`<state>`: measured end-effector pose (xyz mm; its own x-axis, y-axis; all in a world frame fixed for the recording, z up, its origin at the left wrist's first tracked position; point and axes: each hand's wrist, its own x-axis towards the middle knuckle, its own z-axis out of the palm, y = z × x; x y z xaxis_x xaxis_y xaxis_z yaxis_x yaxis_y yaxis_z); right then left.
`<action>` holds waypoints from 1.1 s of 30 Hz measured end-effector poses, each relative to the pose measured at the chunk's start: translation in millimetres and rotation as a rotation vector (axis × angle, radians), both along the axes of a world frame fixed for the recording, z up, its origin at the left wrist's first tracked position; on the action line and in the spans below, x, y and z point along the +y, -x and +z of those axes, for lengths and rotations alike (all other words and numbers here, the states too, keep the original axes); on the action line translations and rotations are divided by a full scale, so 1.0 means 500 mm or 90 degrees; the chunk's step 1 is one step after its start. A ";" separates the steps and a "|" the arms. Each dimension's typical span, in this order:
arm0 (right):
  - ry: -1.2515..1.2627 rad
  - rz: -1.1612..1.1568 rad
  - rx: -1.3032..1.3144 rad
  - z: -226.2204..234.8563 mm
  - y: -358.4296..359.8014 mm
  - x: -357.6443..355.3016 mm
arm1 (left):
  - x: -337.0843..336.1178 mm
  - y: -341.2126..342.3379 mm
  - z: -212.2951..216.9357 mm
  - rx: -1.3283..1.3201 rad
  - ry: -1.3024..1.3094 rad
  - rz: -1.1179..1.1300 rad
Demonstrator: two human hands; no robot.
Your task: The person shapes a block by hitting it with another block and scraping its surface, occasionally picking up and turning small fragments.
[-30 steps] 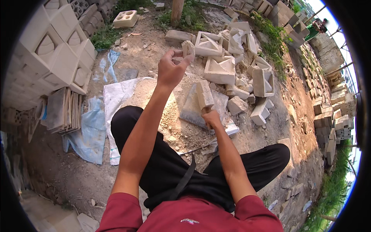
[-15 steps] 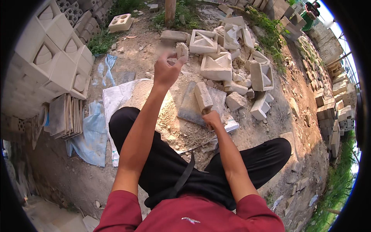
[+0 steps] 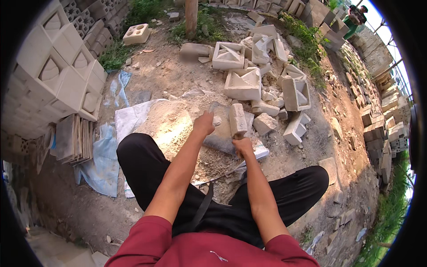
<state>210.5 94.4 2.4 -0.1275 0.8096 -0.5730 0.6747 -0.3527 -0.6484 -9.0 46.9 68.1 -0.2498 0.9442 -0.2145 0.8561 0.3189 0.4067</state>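
My right hand [image 3: 243, 147] is closed around the short handle of a mallet [image 3: 238, 119]. Its long, block-shaped head is coated in pale dust and lies over a dark grey slab [image 3: 218, 139]. Beside it, at the slab's left part, my left hand [image 3: 204, 123] is closed, fingers pointing down, on a small whitish chunk of broken block [image 3: 217, 121]. The fingertips are partly hidden. Under and around the slab spreads a heap of crushed, sandy rubble [image 3: 171, 129] on a white sack [image 3: 129, 119], between my bent legs.
Broken moulded blocks [image 3: 243, 84] are piled beyond the slab, to the right. Stacked pale blocks [image 3: 66, 75] rise at the left, near thin boards [image 3: 75, 140] and blue plastic [image 3: 104, 167]. A wooden post [image 3: 191, 20] stands ahead. Far right, another person [image 3: 354, 20] stands among blocks.
My left hand has come down and toward me, from beyond the rubble heap to the slab, with a chunk in its fingers. My right hand keeps its grip on the mallet.
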 end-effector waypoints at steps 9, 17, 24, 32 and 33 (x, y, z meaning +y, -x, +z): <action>-0.002 0.073 0.021 -0.004 -0.007 0.004 | -0.070 -0.018 -0.120 -0.077 -0.095 0.064; -0.165 0.002 0.196 0.068 0.106 -0.061 | -0.078 -0.023 -0.156 -0.111 -0.138 0.169; -0.120 0.127 -0.014 0.054 0.082 -0.072 | -0.058 -0.011 -0.155 -0.020 -0.112 0.061; -0.214 0.025 0.092 0.049 0.111 -0.060 | -0.049 -0.001 -0.183 0.111 -0.162 0.028; -0.221 0.055 0.056 0.037 0.097 -0.073 | -0.049 -0.004 -0.178 0.103 -0.147 0.023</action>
<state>162.1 58.2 20.9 -0.2400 0.9382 -0.2492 0.6289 -0.0453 -0.7762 -7.2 22.2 -20.9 -0.2972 0.9535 0.0508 0.9059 0.2648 0.3306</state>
